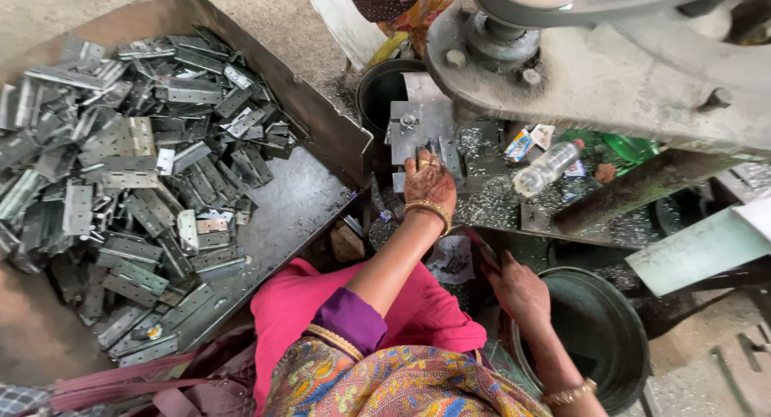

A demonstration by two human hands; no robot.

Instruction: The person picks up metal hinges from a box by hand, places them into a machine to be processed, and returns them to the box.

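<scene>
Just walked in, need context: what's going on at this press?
A person sits at a heavy metal press. Their left hand reaches onto the die block under the press, fingertips on a small metal piece there. Their right hand rests beside a round metal tub, gripping a thin dark strip whose nature I can't make out. A tray on the left holds a heap of grey hinge plates. A plastic bottle lies on the swarf-covered bed.

We stretch our left hand (429,184) forward, arm nearly straight, fingers curled downward. Our right hand (520,292) sits lower and nearer, wrist bent, its fingers hidden from view.
</scene>
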